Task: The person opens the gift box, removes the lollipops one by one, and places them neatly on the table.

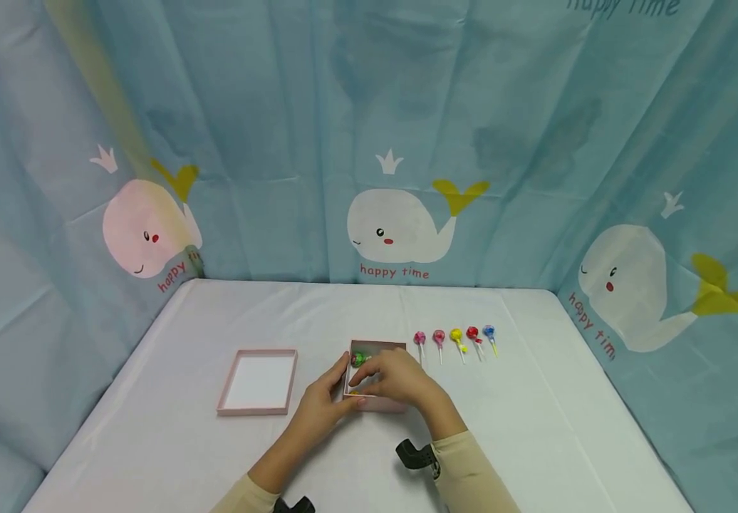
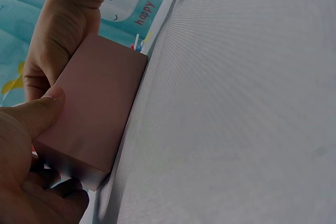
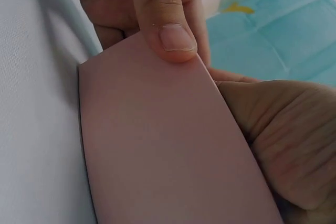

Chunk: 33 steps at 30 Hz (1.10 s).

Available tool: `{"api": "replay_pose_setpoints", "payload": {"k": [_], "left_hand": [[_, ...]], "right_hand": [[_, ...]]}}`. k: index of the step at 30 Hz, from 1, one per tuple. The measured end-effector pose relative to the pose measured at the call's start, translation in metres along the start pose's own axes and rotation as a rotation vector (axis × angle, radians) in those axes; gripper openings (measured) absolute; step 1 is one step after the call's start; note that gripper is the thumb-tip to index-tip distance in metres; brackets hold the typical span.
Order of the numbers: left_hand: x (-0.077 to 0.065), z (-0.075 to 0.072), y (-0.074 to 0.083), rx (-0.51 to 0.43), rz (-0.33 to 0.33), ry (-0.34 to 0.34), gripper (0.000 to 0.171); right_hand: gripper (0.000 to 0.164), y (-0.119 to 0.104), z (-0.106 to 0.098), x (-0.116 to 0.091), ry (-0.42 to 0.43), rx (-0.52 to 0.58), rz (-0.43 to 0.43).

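Observation:
A pink open-topped box (image 1: 385,405) stands on the table in front of me. My left hand (image 1: 323,400) grips its near left corner, thumb on the front wall and fingers along the left side. My right hand (image 1: 397,375) reaches over the right side into the box, thumb and fingers bent down toward its left part. Inside, a green-wrapped lollipop (image 1: 358,359) lies by the far left corner. A small yellow piece (image 1: 354,392) shows right at the right thumb tip; I cannot tell whether the fingers pinch it. In the right wrist view, the box wall (image 3: 157,129) hides the fingertips.
Right of the box lies a row of several lollipops, among them a yellow one (image 1: 456,335), a red one (image 1: 472,333) and a blue one (image 1: 489,331). A pink-rimmed box lid (image 1: 256,411), white inside, lies to the left. A blue whale-print curtain (image 1: 266,142) surrounds the white table (image 1: 536,427).

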State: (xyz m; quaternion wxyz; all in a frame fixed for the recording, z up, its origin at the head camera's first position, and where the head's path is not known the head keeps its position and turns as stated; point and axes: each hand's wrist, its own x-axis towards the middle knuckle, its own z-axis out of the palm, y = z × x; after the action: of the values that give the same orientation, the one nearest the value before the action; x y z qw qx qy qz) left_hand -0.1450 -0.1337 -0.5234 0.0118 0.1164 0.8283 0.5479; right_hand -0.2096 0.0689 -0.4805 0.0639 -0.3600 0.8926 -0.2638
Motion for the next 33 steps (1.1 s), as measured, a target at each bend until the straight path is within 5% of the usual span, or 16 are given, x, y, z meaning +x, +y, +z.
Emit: {"api": "replay_pose_setpoints", "payload": {"k": [11, 33], "left_hand": [[-0.001, 0.0, -0.001, 0.001, -0.008, 0.002, 0.095], [-0.001, 0.0, 0.0, 0.0, -0.005, 0.007, 0.095]], "right_hand": [[0.015, -0.004, -0.001, 0.003, -0.059, -0.118, -0.009], [0.008, -0.005, 0.003, 0.013, -0.142, -0.042, 0.094]]}}
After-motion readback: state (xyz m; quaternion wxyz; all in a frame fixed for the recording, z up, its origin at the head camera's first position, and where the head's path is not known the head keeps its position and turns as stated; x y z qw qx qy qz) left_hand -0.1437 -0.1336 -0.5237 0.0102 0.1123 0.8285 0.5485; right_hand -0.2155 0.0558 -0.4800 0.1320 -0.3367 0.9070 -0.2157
